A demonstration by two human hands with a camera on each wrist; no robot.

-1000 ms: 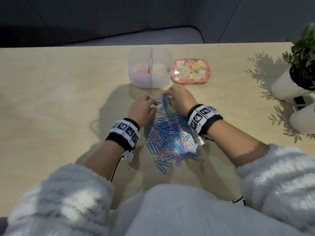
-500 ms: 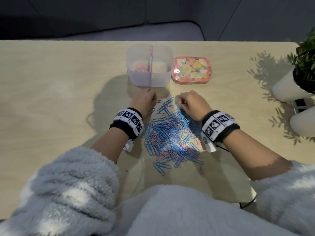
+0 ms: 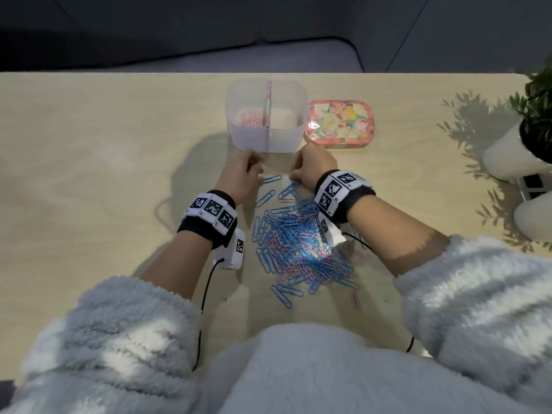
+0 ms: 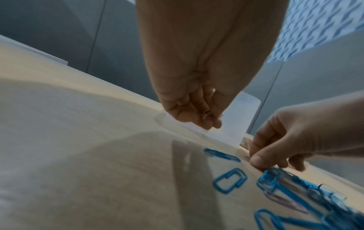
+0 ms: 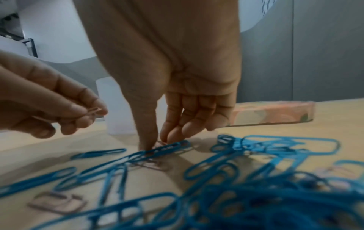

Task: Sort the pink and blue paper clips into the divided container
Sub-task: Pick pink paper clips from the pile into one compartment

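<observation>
left hand pinching pink clips has neared the container; right hand now pinches at the pile.

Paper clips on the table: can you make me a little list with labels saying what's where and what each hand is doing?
Pile: mixed blue and pink paper clips on the pale wooden table
Box: clear plastic divided container, pink clips in its left half
Beside the box: flowery pink tin
Left hand: pinches a pink paper clip
Right hand: fingers down on clips at the pile's edge

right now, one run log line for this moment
left hand: holds pink clips | right hand: pinching a clip at pile | container: pink clips left side
</observation>
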